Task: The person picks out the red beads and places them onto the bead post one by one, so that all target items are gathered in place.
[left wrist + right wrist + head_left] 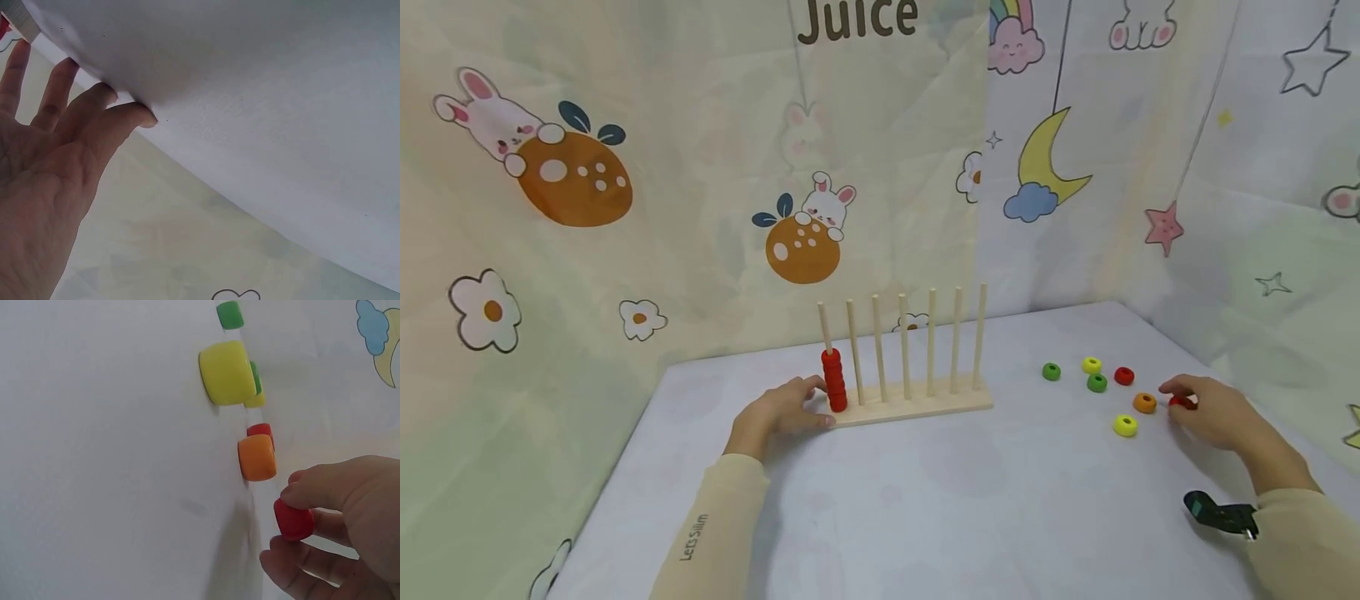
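Observation:
At the far right of the head view, my right hand [1213, 410] pinches a red bead [294, 520] between thumb and fingers, close over the table. Left of it lie an orange bead [1144, 403], another red bead [1123, 376], two yellow beads [1125, 426] and two green beads [1051, 372]. My left hand [782, 408] is at the left end of a wooden peg stand [917, 406], fingertips touching the base, fingers spread and loosely bent in the left wrist view. Several red beads [833, 381] are stacked on the leftmost peg; the other pegs are bare.
A white cloth covers the table [925, 508], its left edge near my left arm. Printed cloth [700, 208] hangs behind the table and along its sides. A dark device [1221, 512] sticks out from my right sleeve.

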### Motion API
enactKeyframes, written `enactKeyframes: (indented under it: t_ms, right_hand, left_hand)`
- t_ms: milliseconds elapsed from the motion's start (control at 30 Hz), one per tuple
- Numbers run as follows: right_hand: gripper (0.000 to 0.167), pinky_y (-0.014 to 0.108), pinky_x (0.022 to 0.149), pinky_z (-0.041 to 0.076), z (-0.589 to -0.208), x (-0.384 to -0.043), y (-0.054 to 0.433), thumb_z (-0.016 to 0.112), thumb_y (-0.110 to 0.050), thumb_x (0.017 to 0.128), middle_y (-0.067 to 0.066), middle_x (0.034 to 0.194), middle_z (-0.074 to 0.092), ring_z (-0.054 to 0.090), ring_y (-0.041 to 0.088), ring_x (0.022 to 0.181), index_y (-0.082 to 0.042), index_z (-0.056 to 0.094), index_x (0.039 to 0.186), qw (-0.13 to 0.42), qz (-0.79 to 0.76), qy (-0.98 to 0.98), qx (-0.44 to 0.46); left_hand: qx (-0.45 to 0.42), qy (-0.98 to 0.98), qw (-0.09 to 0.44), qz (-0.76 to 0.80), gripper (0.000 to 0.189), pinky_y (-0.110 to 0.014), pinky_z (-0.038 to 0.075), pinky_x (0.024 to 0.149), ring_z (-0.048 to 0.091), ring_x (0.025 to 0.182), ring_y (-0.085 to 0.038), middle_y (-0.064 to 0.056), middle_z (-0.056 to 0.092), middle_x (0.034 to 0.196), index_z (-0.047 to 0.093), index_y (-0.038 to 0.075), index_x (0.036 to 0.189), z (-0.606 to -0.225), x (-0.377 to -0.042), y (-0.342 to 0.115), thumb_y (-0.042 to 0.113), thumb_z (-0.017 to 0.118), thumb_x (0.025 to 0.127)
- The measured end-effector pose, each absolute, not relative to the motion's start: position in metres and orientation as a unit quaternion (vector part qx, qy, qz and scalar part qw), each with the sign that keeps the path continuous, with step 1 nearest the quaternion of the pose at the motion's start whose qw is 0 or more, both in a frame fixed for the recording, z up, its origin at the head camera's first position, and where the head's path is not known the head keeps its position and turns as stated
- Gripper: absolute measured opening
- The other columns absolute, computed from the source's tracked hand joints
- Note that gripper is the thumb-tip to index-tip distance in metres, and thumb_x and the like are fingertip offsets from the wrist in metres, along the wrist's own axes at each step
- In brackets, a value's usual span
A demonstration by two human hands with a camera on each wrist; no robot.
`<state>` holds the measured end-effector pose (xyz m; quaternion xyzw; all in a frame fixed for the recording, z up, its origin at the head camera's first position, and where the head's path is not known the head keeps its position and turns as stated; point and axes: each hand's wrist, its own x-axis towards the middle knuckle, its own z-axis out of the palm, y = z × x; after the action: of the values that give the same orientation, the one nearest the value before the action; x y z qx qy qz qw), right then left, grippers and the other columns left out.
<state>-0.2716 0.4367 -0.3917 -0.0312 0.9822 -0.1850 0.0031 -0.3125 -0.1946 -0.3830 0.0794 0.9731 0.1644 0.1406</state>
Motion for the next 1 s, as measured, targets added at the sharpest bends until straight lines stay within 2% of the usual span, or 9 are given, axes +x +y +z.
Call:
enactKeyframes:
  t_ms: [167,300,367,467,600,800,1000]
  right_hand:
    - [0.033,0.070,0.086,0.048,-0.386,-0.272,0.425,0.058,-0.007,0.097,0.040,0.123,0.053,0.050,0.057,0.106,0.007,0.054,0.127,-0.026,-0.197,0.979,-0.041]
    - [0.022,0.062,0.081,0.054,-0.380,-0.273,0.415,0.062,-0.009,0.099,0.030,0.109,0.062,0.054,0.048,0.097,0.005,0.059,0.116,-0.059,-0.202,0.976,-0.050]
    - [0.024,0.055,0.077,0.057,-0.376,-0.274,0.410,0.066,-0.012,0.099,0.027,0.105,0.063,0.055,0.045,0.095,0.004,0.061,0.114,-0.067,-0.206,0.975,-0.048]
    - [0.033,0.048,0.073,0.061,-0.368,-0.276,0.402,0.070,-0.016,0.097,0.029,0.111,0.061,0.056,0.046,0.097,0.005,0.060,0.121,-0.059,-0.220,0.973,-0.042]
    - [0.043,0.043,0.070,0.062,-0.359,-0.278,0.390,0.071,-0.010,0.093,0.034,0.120,0.056,0.058,0.049,0.101,0.006,0.056,0.131,-0.056,-0.239,0.968,-0.055]
    - [0.039,0.033,0.064,0.059,-0.352,-0.279,0.371,0.069,-0.004,0.092,0.031,0.121,0.058,0.060,0.049,0.102,0.003,0.059,0.130,-0.080,-0.246,0.962,-0.089]
    - [0.039,0.035,0.064,0.060,-0.349,-0.281,0.349,0.066,-0.009,0.096,0.027,0.124,0.059,0.060,0.048,0.107,-0.001,0.059,0.133,-0.087,-0.263,0.955,-0.108]
  left_hand:
    - [0.078,0.972,0.146,0.170,0.060,-0.061,0.049,0.097,0.057,0.124,-0.033,-0.008,0.057,0.137,0.055,0.033,0.137,-0.384,-0.313,-0.194,0.047,0.081,0.085]
    - [0.073,0.973,0.144,0.166,0.058,-0.061,0.049,0.096,0.058,0.122,-0.032,-0.007,0.057,0.136,0.056,0.034,0.135,-0.384,-0.314,-0.195,0.048,0.081,0.085]
    - [0.077,0.973,0.141,0.166,0.055,-0.060,0.049,0.096,0.058,0.121,-0.032,-0.006,0.057,0.135,0.057,0.034,0.133,-0.384,-0.314,-0.195,0.048,0.081,0.085]
    - [0.078,0.974,0.140,0.163,0.054,-0.060,0.049,0.096,0.059,0.121,-0.031,-0.006,0.058,0.134,0.058,0.033,0.132,-0.384,-0.313,-0.195,0.048,0.081,0.085]
    - [0.076,0.974,0.140,0.161,0.055,-0.060,0.049,0.097,0.058,0.122,-0.032,-0.006,0.057,0.134,0.058,0.032,0.134,-0.385,-0.312,-0.195,0.049,0.080,0.086]
    - [0.068,0.974,0.140,0.166,0.056,-0.060,0.049,0.098,0.057,0.124,-0.032,-0.006,0.057,0.135,0.058,0.032,0.135,-0.386,-0.310,-0.196,0.049,0.079,0.087]
    - [0.069,0.975,0.136,0.165,0.051,-0.060,0.050,0.096,0.058,0.122,-0.032,-0.006,0.057,0.135,0.058,0.035,0.132,-0.384,-0.308,-0.195,0.048,0.079,0.087]
